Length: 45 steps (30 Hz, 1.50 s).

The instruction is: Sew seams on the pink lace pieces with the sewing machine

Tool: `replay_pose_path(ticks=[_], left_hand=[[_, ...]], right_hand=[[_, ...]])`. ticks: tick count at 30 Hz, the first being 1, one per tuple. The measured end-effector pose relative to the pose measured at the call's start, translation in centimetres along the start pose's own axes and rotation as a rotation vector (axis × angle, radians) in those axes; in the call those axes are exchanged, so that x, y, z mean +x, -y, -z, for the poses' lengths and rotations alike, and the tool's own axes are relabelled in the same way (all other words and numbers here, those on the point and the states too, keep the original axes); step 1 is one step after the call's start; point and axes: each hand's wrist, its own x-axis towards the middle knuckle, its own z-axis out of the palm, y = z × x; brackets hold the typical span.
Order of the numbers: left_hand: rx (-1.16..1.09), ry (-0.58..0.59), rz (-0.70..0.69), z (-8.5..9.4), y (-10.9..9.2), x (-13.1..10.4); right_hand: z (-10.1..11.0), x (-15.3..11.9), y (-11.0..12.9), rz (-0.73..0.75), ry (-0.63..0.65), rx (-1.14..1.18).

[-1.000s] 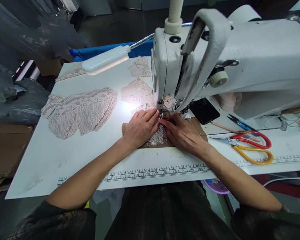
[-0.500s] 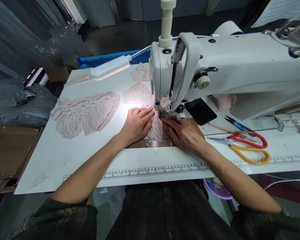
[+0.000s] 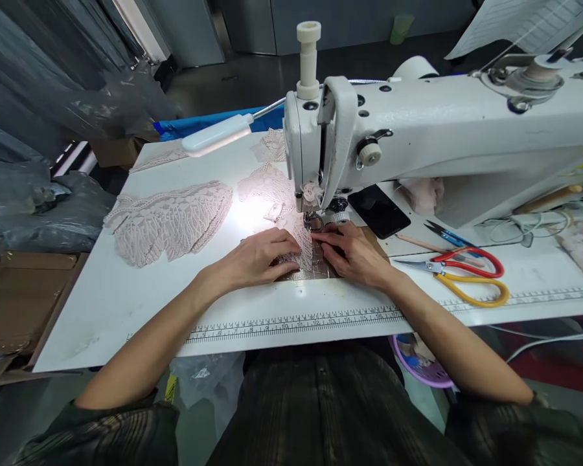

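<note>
A white sewing machine (image 3: 418,123) stands on the table, its presser foot (image 3: 313,221) down at a pale pink lace piece (image 3: 305,249). My left hand (image 3: 258,255) rests on the lace's left side, fingers bent and pointing right, the thumb apart below them. On the other side, my right hand (image 3: 352,254) has its index finger reaching the lace edge just right of the foot, the other fingers curled beneath. More lace (image 3: 267,188) lies behind the left hand under the lamp light. A brown plate (image 3: 330,268) shows under the lace.
Layered lace pieces (image 3: 175,220) lie at the left. A lit lamp (image 3: 217,134) hangs over the back. Right of my right hand are a black phone (image 3: 379,211), red-and-yellow scissors (image 3: 466,272), blue snips (image 3: 449,235) and a pencil (image 3: 420,242). A ruler strip (image 3: 291,323) runs along the front edge.
My left hand has slid back left and toward me, away from the presser foot, with its fingers more bent. My right hand stays by the foot. The view has shifted slightly.
</note>
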Motion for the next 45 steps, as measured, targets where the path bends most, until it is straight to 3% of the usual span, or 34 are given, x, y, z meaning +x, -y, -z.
replay_pose_path(ticks=[8, 14, 22, 28, 35, 39, 42, 45], left_hand=[[-0.086, -0.057, 0.126, -1.5, 0.2, -0.2], [-0.052, -0.14, 0.123, -1.8, -0.2, -0.1], [0.053, -0.295, -0.054, -2.4, 0.0, 0.1], [-0.016, -0.466, -0.011, -2.1, -0.3, -0.1], [0.123, -0.356, -0.165, -2.7, 0.2, 0.3], [0.178, -0.334, -0.223, -2.9, 0.3, 0.6], [0.208, -0.277, -0.249, -2.6, 0.2, 0.6], [0.246, -0.243, -0.278, -2.3, 0.1, 0.5]], right_hand=[[0.4, 0.3, -0.1, 0.017, -0.123, 0.106], [0.2, 0.2, 1.1, 0.095, 0.066, 0.176], [-0.2, 0.5, 0.9, 0.071, 0.02, 0.177], [0.0, 0.0, 0.4, 0.15, 0.069, -0.055], [0.5, -0.2, 0.7, 0.181, 0.172, -0.031], [1.4, 0.2, 0.4, 0.168, 0.185, 0.099], [2.2, 1.3, -0.4, 0.054, 0.183, 0.21], [2.5, 2.2, -0.9, -0.057, 0.166, 0.179]])
